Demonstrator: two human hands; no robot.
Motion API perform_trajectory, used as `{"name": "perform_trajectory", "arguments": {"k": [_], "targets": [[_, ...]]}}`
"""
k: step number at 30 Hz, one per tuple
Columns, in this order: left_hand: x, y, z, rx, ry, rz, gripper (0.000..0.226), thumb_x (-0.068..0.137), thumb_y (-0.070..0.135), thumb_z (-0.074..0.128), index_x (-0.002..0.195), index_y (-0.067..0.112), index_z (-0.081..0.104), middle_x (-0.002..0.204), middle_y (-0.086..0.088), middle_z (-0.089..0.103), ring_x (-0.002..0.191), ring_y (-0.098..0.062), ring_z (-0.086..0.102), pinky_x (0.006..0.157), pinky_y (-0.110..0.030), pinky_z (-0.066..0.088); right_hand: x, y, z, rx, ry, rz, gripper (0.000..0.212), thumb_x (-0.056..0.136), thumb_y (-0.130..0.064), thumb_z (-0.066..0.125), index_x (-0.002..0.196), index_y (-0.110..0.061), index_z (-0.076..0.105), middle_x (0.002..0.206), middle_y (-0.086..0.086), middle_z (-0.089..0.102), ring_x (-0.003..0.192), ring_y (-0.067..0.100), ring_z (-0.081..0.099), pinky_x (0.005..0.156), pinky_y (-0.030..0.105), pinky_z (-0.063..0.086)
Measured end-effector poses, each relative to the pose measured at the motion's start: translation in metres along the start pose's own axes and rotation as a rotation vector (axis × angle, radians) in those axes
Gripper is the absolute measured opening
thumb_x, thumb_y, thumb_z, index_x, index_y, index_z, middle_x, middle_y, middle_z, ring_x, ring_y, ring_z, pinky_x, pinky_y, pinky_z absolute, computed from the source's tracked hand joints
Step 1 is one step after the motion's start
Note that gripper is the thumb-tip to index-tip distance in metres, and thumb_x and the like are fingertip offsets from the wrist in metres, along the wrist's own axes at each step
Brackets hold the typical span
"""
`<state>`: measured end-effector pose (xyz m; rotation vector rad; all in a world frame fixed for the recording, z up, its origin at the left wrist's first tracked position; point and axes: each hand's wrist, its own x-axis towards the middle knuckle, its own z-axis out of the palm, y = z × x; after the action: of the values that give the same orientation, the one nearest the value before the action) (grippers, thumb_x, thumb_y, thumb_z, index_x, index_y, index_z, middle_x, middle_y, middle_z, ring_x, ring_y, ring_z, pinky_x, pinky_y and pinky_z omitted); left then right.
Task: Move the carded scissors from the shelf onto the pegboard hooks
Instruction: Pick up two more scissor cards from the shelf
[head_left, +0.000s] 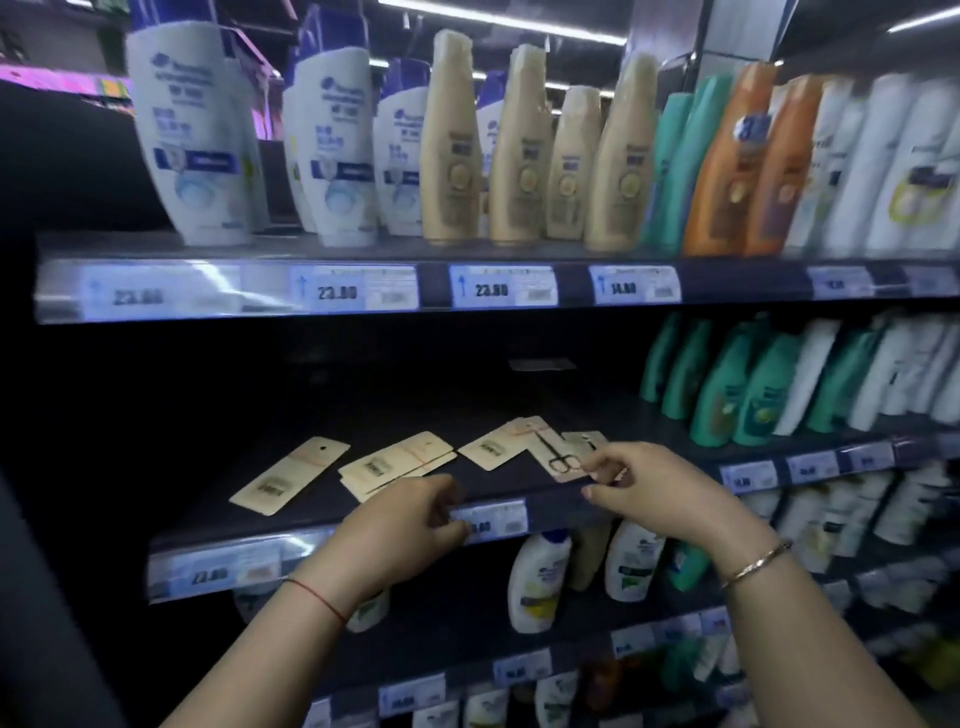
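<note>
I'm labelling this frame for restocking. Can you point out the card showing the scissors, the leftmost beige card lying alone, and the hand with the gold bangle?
Beige card with small metal scissors (558, 457): head view, on the scissors' handles.
Leftmost beige hang card (291, 475): head view, card's middle.
Right hand (660, 493): head view, back of the hand.

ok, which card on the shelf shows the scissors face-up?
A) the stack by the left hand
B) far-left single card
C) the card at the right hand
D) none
C: the small metal scissors show on the card at the right hand; the far-left card and the stack show only printed card.
</note>
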<state>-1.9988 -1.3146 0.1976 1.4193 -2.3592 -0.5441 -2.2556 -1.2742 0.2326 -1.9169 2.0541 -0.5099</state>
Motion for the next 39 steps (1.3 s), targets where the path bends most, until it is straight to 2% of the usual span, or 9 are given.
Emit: {"name": "perform_trajectory", "arguments": {"k": [3,6,15,18,21,25,29,34,39], "targets": [[0.025,0.013,0.010,-0.016,0.037,-0.009,0.024,0.087,0.039,0.061,0.108,0.027,0.059,0.098,0.008,0.065,0.088,-0.011,0.062,0.076,-0.030,0.053,0.016,0.024,-0.004,0.026,0.027,-0.010,0.021,0.088,-0.035,0.064,0.107,-0.026,0.064,0.102,-0.008,0.061,0.092,0.008,0.060,0.062,0.015,0.042],[0.050,0.021,0.019,0.030,0.073,-0.023,0.020,0.087,0.039,0.061,0.103,0.028,0.059,0.095,0.007,0.066,0.087,-0.014,0.063,0.077,-0.035,0.054,0.031,0.045,-0.007,0.053,0.068,-0.006,0.016,0.087,-0.032,0.065,0.102,-0.025,0.066,0.095,-0.007,0.062,0.082,0.006,0.057,0.056,0.014,0.037],[0.098,0.007,0.036,0.046,0.176,-0.030,0.022,0.084,0.032,0.064,0.104,0.023,0.064,0.103,0.004,0.063,0.097,-0.014,0.059,0.083,-0.031,0.050,0.068,0.080,0.006,0.160,0.181,0.069,0.020,0.084,-0.036,0.069,0.096,-0.020,0.069,0.095,0.000,0.060,0.084,0.011,0.057,0.066,0.021,0.038],[0.110,0.000,0.040,0.008,0.193,-0.023,0.025,0.081,0.039,0.067,0.103,0.026,0.064,0.100,0.007,0.061,0.098,-0.015,0.057,0.085,-0.035,0.050,0.074,0.082,0.014,0.194,0.203,0.108,0.028,0.085,-0.042,0.067,0.102,-0.020,0.068,0.098,0.001,0.058,0.091,0.014,0.056,0.073,0.024,0.040],[0.122,-0.004,0.045,0.008,0.202,-0.024,0.038,0.079,0.050,0.067,0.110,0.029,0.062,0.108,0.008,0.062,0.103,-0.017,0.054,0.090,-0.036,0.047,0.076,0.080,0.021,0.247,0.196,0.156,0.035,0.084,-0.047,0.067,0.107,-0.020,0.065,0.099,-0.001,0.058,0.092,0.015,0.057,0.071,0.027,0.041],[0.134,-0.004,0.050,0.052,0.167,-0.054,0.047,0.079,0.055,0.063,0.120,0.032,0.057,0.122,0.007,0.061,0.115,-0.018,0.050,0.098,-0.036,0.040,0.077,0.079,0.031,0.326,0.225,0.180,0.038,0.082,-0.039,0.071,0.112,-0.015,0.064,0.093,-0.002,0.058,0.088,0.017,0.057,0.070,0.028,0.045],[0.140,-0.004,0.051,0.058,0.155,-0.078,0.050,0.080,0.052,0.065,0.124,0.031,0.055,0.127,0.005,0.059,0.119,-0.020,0.048,0.098,-0.036,0.036,0.078,0.077,0.035,0.476,0.221,0.194,0.040,0.083,-0.028,0.073,0.119,-0.017,0.059,0.081,-0.010,0.061,0.073,0.003,0.058,0.054,0.011,0.041],[0.144,-0.005,0.051,-0.034,0.149,-0.101,0.059,0.075,0.043,0.073,0.128,0.027,0.054,0.124,0.001,0.055,0.115,-0.022,0.054,0.101,-0.039,0.042,0.080,0.078,0.039,0.596,0.215,0.222,0.066,0.084,-0.019,0.073,0.142,-0.011,0.042,0.088,-0.011,0.062,0.078,0.001,0.058,0.061,0.016,0.042],[0.141,-0.007,0.050,-0.153,0.159,-0.056,0.071,0.076,0.025,0.073,0.140,0.022,0.042,0.128,-0.001,0.045,0.119,-0.021,0.049,0.098,-0.024,0.040,0.078,0.079,0.044,0.680,0.247,0.214,0.061,0.085,-0.014,0.072,0.140,-0.011,0.046,0.091,-0.010,0.063,0.081,0.004,0.061,0.063,0.015,0.044]]}}
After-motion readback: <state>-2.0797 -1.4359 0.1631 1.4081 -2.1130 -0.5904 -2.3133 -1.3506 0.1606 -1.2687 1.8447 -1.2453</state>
